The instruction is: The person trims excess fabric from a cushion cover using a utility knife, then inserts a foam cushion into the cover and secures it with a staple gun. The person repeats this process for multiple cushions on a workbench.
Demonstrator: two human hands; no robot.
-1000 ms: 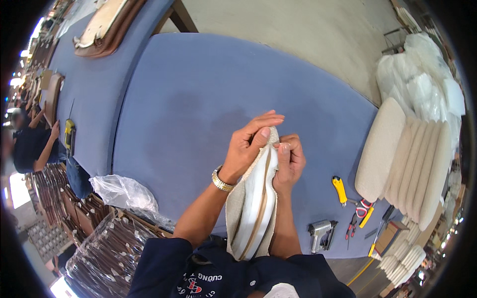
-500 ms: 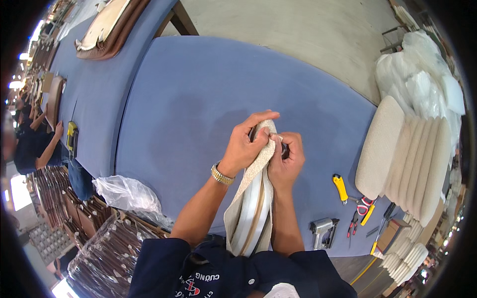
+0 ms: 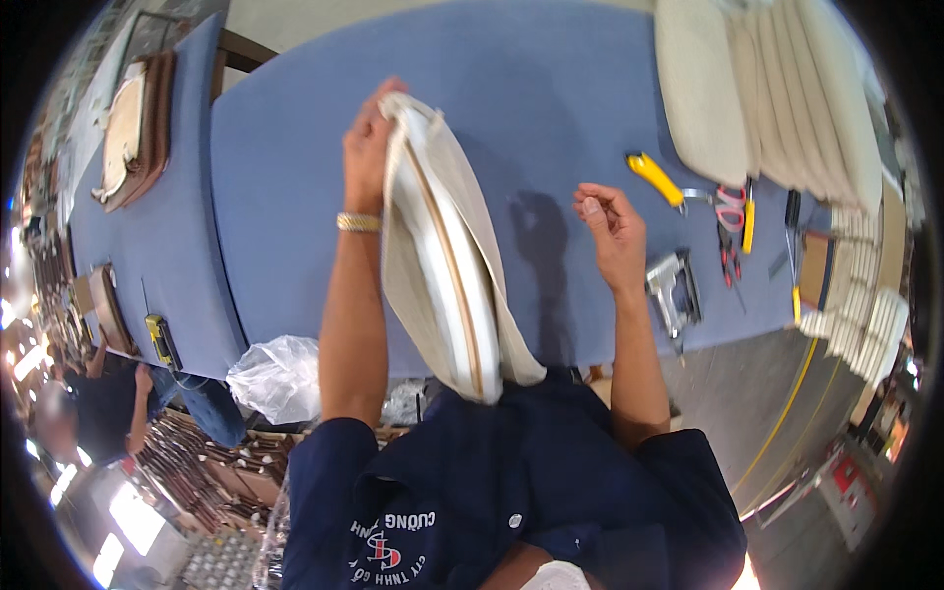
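Note:
My left hand (image 3: 372, 133), with a gold band at its wrist, grips the far end of a seat pad (image 3: 429, 280) stood on edge near my chest. The pad has white padding with a thin brown strip along its edge. A loose beige fabric cover (image 3: 462, 202) wraps both its sides and hangs free along the right. My right hand (image 3: 615, 231) is off the pad, over the table to its right, with fingers loosely bent and nothing visible in them. Nearest to that hand lies a silver staple gun (image 3: 674, 292).
Right of the staple gun lie a yellow utility knife (image 3: 656, 180), red-handled scissors (image 3: 731, 206) and red pliers (image 3: 728, 258). Beige pads (image 3: 708, 98) stand in a row at the far right of the blue table (image 3: 295, 187). A co-worker (image 3: 108, 403) is at the left.
My right hand has let go of the fabric and moved right, toward the staple gun. My left hand has shifted left and away from me with the pad. The view has turned.

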